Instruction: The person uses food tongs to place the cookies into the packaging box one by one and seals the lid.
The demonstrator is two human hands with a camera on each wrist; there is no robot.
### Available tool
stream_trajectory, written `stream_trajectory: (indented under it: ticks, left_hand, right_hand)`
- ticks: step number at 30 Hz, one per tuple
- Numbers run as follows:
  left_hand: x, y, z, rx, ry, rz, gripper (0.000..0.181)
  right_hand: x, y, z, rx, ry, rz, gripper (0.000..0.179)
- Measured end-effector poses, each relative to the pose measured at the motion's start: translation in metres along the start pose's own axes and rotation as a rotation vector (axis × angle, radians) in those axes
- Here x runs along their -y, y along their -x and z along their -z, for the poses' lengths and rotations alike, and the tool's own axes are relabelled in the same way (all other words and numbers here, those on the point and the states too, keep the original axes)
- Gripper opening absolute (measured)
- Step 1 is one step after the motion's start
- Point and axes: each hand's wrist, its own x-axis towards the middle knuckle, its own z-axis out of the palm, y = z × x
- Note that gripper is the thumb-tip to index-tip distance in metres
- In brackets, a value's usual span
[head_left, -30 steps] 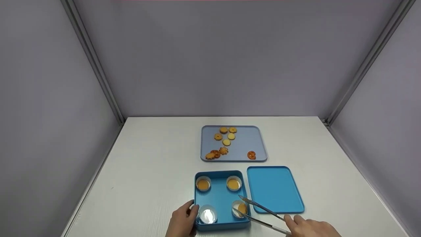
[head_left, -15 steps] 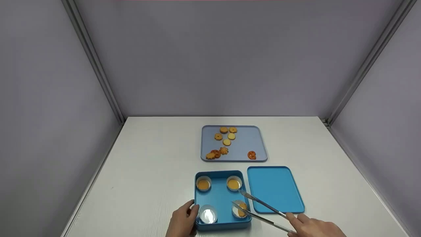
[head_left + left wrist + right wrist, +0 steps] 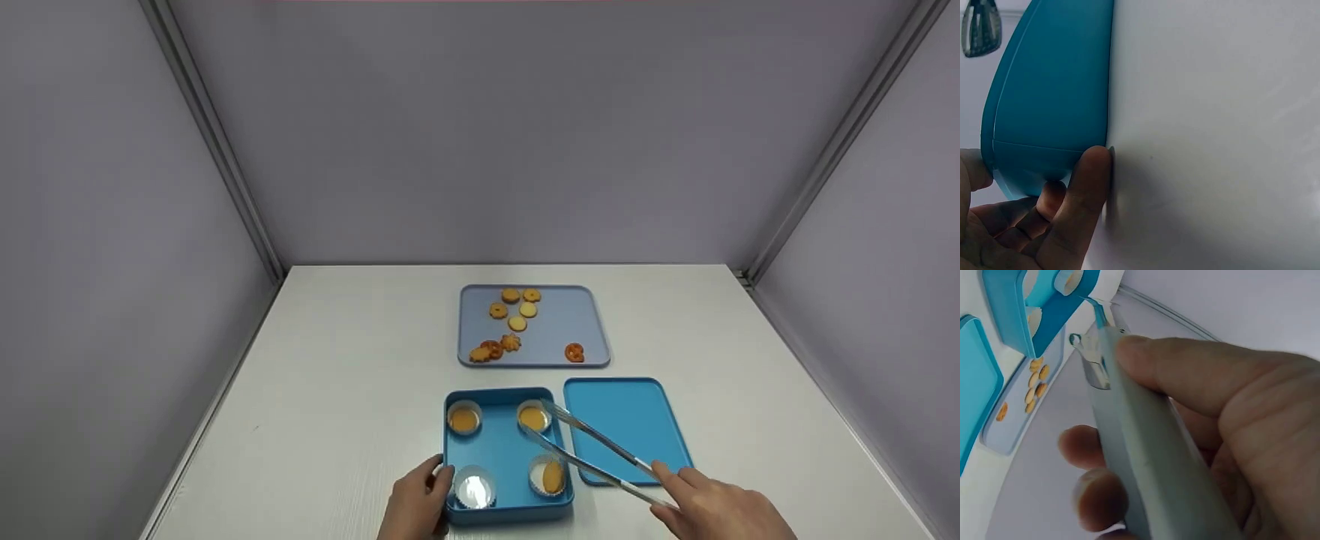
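Observation:
My left hand (image 3: 417, 498) holds the blue box (image 3: 501, 450) at its near-left corner; in the left wrist view its thumb (image 3: 976, 171) is at the rim and a finger (image 3: 1086, 185) lies along the outer wall. My right hand (image 3: 716, 504) grips metal tongs (image 3: 592, 469), whose arms stand apart with nothing between the tips. The tips hover over the box's right side, by the far-right paper cup (image 3: 534, 430). A cookie (image 3: 553, 477) leans in the near-right cup (image 3: 538, 484). The far-left cup (image 3: 454, 430) also holds a cookie (image 3: 463, 421). No cookie shows in the near-left cup (image 3: 474, 489).
A blue lid (image 3: 622, 420) lies flat, right of the box. Behind them, a grey-blue tray (image 3: 562, 322) bears several cookies (image 3: 517, 324) and pretzels, one pretzel (image 3: 574, 352) apart at its right. Grey panels (image 3: 480, 135) surround the white table (image 3: 352, 360).
The tongs have moved away from the near-right cup, leaving the cookie in it, to over the far-right cup. My right hand has shifted slightly right. The left hand and box stay put.

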Motion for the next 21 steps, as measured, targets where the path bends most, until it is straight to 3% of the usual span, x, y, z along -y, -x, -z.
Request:
stream_trajectory:
  ticks: [8, 16, 21]
  left_hand:
    - [0.000, -0.002, -0.001, 0.020, -0.004, 0.025, 0.050]
    - [0.000, -0.002, 0.000, 0.017, -0.003, 0.025, 0.053]
    - [0.000, -0.003, 0.001, 0.028, -0.002, 0.024, 0.052]
  right_hand:
    - [0.000, -0.019, -0.003, -0.114, -0.077, -0.055, 0.046]
    - [-0.003, -0.047, -0.012, -0.081, -0.105, -0.145, 0.042]
    - [-0.007, -0.064, -0.019, -0.132, -0.135, -0.113, 0.041]
